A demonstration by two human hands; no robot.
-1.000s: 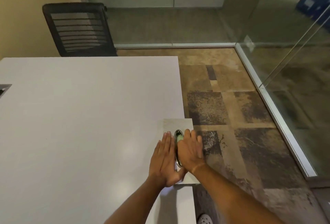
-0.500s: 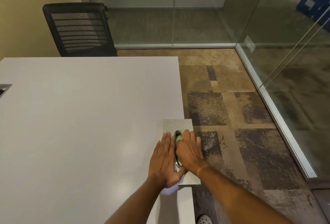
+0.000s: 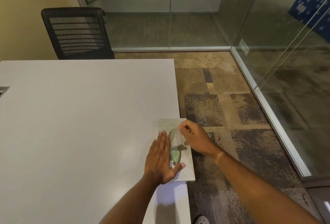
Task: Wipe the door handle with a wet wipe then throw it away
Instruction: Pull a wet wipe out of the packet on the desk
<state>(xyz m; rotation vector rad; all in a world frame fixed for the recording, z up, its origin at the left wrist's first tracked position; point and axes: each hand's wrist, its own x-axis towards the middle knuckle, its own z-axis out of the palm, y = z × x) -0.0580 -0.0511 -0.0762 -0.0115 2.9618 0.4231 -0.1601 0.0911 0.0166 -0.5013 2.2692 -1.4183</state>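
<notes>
Patterned grey board: laid on the white rectangular table, right near edge.
Oval metal door handle: set on board.
Black mesh chair: behind table.

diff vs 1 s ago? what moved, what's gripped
The right hand lifted off the oval metal handle, now pinching a thin translucent wipe pulled upward. The left hand stays flat, steadying the pale board on the white table.
</notes>
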